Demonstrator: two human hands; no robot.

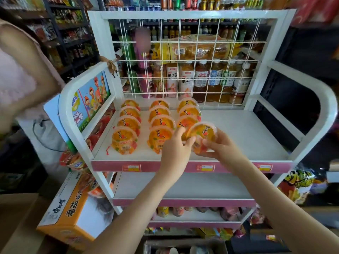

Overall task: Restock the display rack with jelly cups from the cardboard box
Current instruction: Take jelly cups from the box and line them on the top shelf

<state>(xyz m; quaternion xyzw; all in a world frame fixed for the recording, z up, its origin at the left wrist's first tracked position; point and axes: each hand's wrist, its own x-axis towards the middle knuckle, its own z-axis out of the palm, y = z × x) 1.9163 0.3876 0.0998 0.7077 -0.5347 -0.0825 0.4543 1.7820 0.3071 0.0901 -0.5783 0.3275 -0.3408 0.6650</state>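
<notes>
You are gripping a jelly cup with both hands. Your left hand is pinching its left edge, and your right hand is curling round its right side. The cup is tilting just above the top shelf of the display rack, at the front of the third row of cups.

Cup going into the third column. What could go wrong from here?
1. The held jelly cup is tilted in the left hand and right hand, close against the cup behind it; setting it down may shove that column.
2. The left hand is close beside the front middle cup; pulling back could nudge it.
</notes>
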